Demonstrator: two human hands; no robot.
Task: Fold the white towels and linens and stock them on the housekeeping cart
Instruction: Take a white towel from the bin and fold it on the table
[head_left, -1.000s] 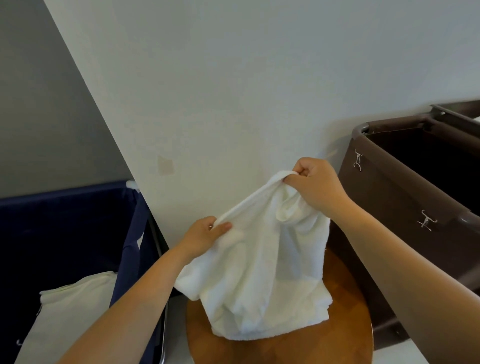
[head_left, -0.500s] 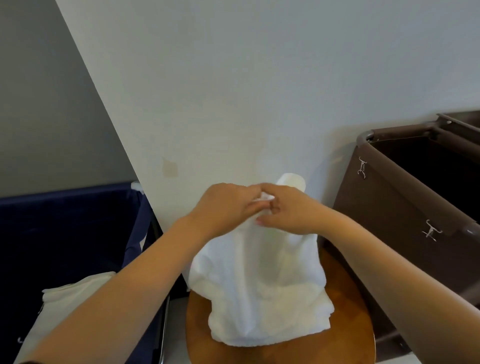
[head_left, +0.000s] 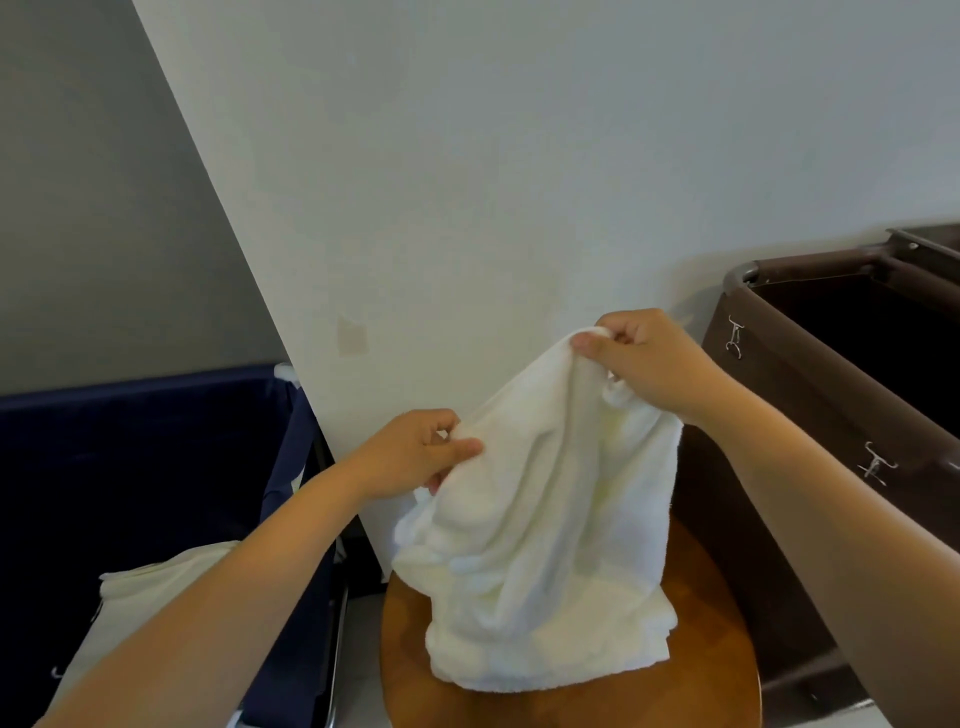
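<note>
White wall (head_left: 519, 182) behind. Brown cart (head_left: 810, 395) at right, against wall, metal hooks (head_left: 734, 335) on its side. Navy hamper (head_left: 130, 467) at left, cream cloth (head_left: 156, 597) inside. Round wooden tabletop (head_left: 717, 623) low in view, between hamper and cart. Towel (head_left: 545, 545) held up over tabletop, lower end bunched on it. Right hand (head_left: 649, 358) higher, grip closed, thumb and fingers pinching towel's top corner. Left hand (head_left: 410, 452) lower, grip closed, pinching towel's left edge.

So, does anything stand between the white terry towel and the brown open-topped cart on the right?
Nothing visible does. The left hand and right hand hold the white terry towel over the round wooden table; the brown open-topped cart stands directly right.
</note>
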